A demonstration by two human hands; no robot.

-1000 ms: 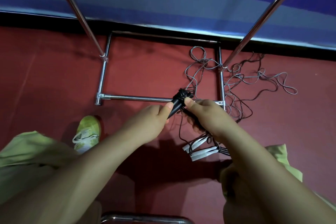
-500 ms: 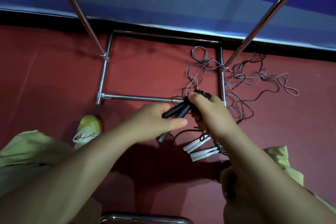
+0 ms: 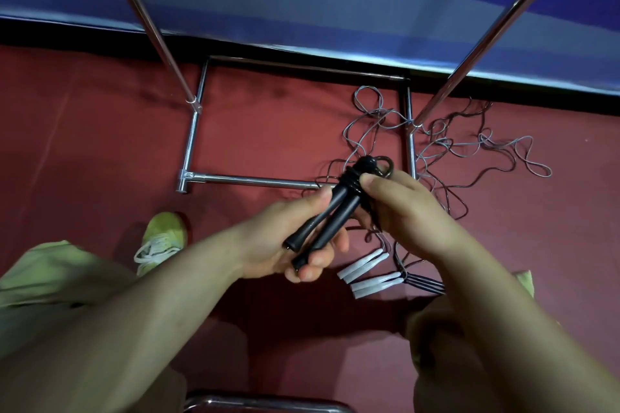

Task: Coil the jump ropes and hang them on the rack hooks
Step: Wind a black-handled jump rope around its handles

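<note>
The 2 black handles of one jump rope are held side by side in the left hand, whose fingers are curled under their lower ends in a closed grip. The upper ends, bound with turns of black cord, are pinched by the right hand, its thumb pressed on the wrapped part. Both hands are held above the red floor, in front of the chrome rack base. Just below the right hand, 4 white handles are laid on the floor beside some dark ones. A loose tangle of grey and dark ropes is spread over and around the right side of the rack base, near the foot of the right upright. A yellow-green shoe is seen at the left.
</note>
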